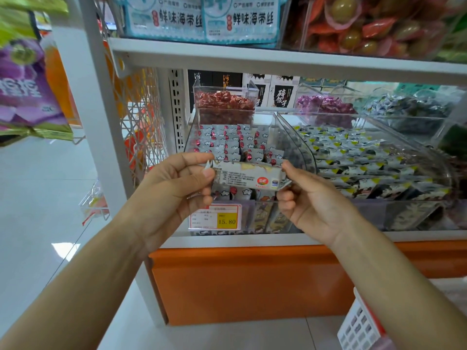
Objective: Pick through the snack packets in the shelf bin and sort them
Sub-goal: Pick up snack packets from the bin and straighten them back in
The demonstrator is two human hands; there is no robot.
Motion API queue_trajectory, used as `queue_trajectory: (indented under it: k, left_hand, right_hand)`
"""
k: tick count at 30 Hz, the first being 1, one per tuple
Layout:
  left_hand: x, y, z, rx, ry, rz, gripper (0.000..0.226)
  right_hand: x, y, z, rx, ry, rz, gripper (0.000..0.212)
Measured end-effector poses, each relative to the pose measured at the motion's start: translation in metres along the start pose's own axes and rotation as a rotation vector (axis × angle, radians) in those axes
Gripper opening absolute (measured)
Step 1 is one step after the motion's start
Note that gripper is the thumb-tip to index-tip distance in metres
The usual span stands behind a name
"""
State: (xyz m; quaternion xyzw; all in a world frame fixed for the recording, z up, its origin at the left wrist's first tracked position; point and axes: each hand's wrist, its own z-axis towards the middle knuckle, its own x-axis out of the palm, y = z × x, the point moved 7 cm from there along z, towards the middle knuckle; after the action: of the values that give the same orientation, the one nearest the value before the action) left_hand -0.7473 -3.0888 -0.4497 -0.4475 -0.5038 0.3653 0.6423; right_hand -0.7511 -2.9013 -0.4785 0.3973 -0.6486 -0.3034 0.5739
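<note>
I hold one small white snack packet [249,176] crosswise in front of the shelf, its printed back facing me. My left hand [177,188] pinches its left end and my right hand [308,198] pinches its right end. Just behind the packet stands a clear plastic shelf bin [283,132] filled with several white packets with red dots and clouds [222,142], lying in rows.
A neighbouring clear bin [374,160] on the right holds black, white and yellow packets. A smaller bin of red candies [225,102] sits behind. A yellow price tag [216,217] reads 15.80. An orange shelf base [252,281] lies below, a basket [358,327] lower right.
</note>
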Motion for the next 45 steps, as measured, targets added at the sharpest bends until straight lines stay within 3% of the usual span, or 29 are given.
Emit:
queue_trajectory:
  k: [5,7,10,15,21,28,33,38,45]
  left_hand:
    - [-0.005,0.002,0.002,0.008,-0.042,-0.014,0.024]
    - [-0.007,0.002,0.003,0.010,-0.055,-0.021,0.023]
    - [-0.009,0.000,0.003,0.018,-0.069,-0.009,0.022]
    - [-0.016,-0.003,0.004,0.089,-0.148,0.243,0.020]
    - [-0.004,-0.006,0.001,0.139,-0.030,0.421,0.031]
    - [-0.005,-0.007,0.000,0.130,-0.049,0.395,0.037]
    - [-0.002,-0.008,-0.003,0.152,-0.016,0.475,0.042]
    - [0.006,-0.007,-0.004,0.157,0.030,0.561,0.039]
    - [0.009,0.002,-0.004,0.089,0.024,0.626,0.024]
  right_hand:
    - [0.004,-0.002,0.000,0.025,0.044,0.091,0.025]
    - [0.004,0.001,0.001,0.002,0.057,0.079,0.016]
    - [0.005,0.007,-0.001,-0.078,0.097,-0.049,0.015]
    - [0.006,0.021,-0.007,-0.336,0.035,-0.436,0.017]
    - [0.001,0.014,-0.005,-0.299,-0.021,-0.387,0.011]
    - [0.010,0.030,-0.015,-0.575,-0.037,-0.618,0.032]
    - [0.014,0.022,-0.013,-0.517,-0.003,-0.682,0.023]
    - [0.016,0.018,-0.010,-0.448,0.056,-0.545,0.017]
    - [0.016,0.014,-0.009,-0.466,-0.022,-0.569,0.004]
